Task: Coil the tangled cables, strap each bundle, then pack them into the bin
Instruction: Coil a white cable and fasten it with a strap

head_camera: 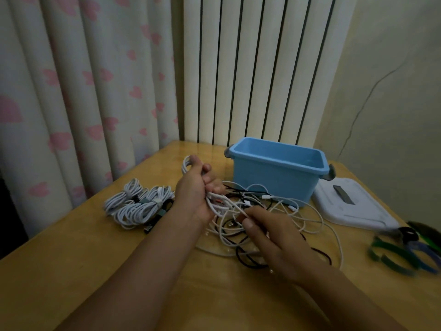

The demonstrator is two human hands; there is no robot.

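Note:
My left hand (194, 187) grips a partly wound coil of white cable (186, 163), its loops sticking out above the fist. My right hand (274, 240) pinches a strand of the same white cable just below and to the right. Under both hands lies a tangle of white and black cables (281, 211) on the wooden table (95, 259). Several strapped white bundles (138, 201) rest to the left. The open blue bin (274, 177) stands behind the tangle; I see nothing in it.
A white lid (350, 204) lies flat to the right of the bin. Green, blue and black straps (405, 249) are heaped at the table's right edge. Curtains and a radiator stand behind the table.

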